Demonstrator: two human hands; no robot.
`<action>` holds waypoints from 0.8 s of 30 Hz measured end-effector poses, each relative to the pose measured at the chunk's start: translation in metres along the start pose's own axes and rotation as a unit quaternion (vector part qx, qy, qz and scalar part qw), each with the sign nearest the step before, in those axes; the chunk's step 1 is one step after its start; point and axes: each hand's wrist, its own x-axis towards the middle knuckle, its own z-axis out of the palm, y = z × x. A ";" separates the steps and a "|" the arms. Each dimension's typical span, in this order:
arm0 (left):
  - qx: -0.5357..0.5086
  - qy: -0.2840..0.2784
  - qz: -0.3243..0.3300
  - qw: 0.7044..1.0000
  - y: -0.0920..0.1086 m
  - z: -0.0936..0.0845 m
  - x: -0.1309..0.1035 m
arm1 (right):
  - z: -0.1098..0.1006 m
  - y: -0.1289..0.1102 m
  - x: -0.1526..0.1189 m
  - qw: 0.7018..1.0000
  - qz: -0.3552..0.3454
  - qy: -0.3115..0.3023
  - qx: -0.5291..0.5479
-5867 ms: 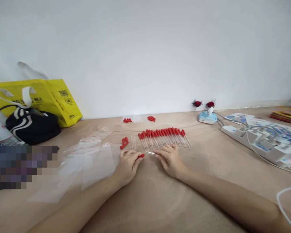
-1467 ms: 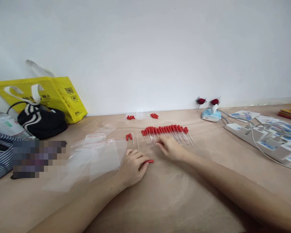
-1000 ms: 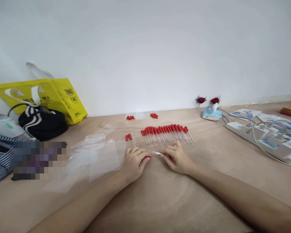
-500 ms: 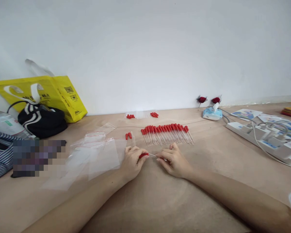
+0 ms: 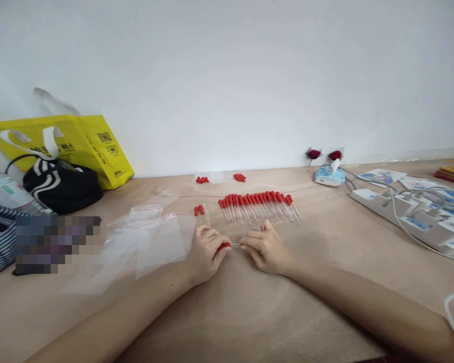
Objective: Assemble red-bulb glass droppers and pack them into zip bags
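My left hand [image 5: 208, 253] is closed around a red rubber dropper bulb [image 5: 224, 246]. A thin clear dropper tube [image 5: 235, 245] runs from the bulb's open end to my right hand [image 5: 265, 249], whose fingers pinch it; how deep it sits in the bulb cannot be made out. Just beyond my hands lies a row of droppers with red bulbs [image 5: 255, 199], their clear tubes pointing toward me. Two loose red bulbs [image 5: 199, 209] and a few clear tubes [image 5: 207, 218] rest behind my left hand.
Clear zip bags [image 5: 161, 242] lie to the left. Small bags with red bulbs [image 5: 239, 177] are near the wall. A yellow bag [image 5: 113, 151] and black pouch [image 5: 64, 186] stand far left; tissues [image 5: 330, 176] and a power strip [image 5: 412, 222] are at right.
My hands have drawn closer together, and less of the clear tube shows between them. The tube and bulb now lie more nearly level in one line.
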 end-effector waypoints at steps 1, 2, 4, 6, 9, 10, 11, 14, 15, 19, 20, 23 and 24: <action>0.000 0.001 0.003 1.000 0.000 0.000 0.000 | 0.001 -0.001 0.001 1.000 0.000 0.002 0.001; 0.000 0.002 0.006 1.000 0.000 0.000 0.000 | 0.002 -0.002 0.002 1.000 0.001 0.003 0.002; -0.001 0.004 0.009 1.000 0.000 0.001 -0.001 | 0.004 -0.004 0.003 1.000 0.003 0.000 0.004; -0.003 0.006 0.011 1.000 -0.001 0.002 -0.001 | 0.005 -0.005 0.004 1.000 0.005 -0.006 0.006; -0.006 0.004 0.012 1.000 0.000 0.003 -0.001 | 0.006 -0.005 0.004 1.000 0.010 -0.015 0.013; -0.006 0.003 0.012 1.000 0.000 0.003 0.000 | 0.006 -0.005 0.005 1.000 0.012 -0.017 0.017; -0.006 0.000 0.011 1.000 0.000 0.002 0.000 | 0.006 -0.005 0.005 0.999 0.014 -0.020 0.021; 0.005 -0.013 0.017 1.000 -0.001 -0.002 0.003 | 0.004 -0.003 0.006 0.999 0.021 -0.032 0.029; 0.014 -0.018 0.024 0.999 -0.002 -0.005 0.004 | 0.003 -0.003 0.006 0.999 0.023 -0.037 0.028; 0.064 -0.017 0.050 0.997 -0.008 -0.013 0.006 | -0.004 -0.006 0.010 0.998 0.028 -0.058 -0.013; 0.073 -0.018 0.054 0.996 -0.010 -0.014 0.006 | -0.006 -0.008 0.011 0.997 0.030 -0.066 -0.025; 0.096 -0.026 0.036 0.994 -0.016 -0.018 0.007 | -0.007 -0.012 0.017 0.994 0.053 -0.089 -0.036; 0.105 -0.021 0.003 0.994 -0.019 -0.020 0.007 | -0.006 -0.012 0.020 0.993 0.077 -0.089 -0.028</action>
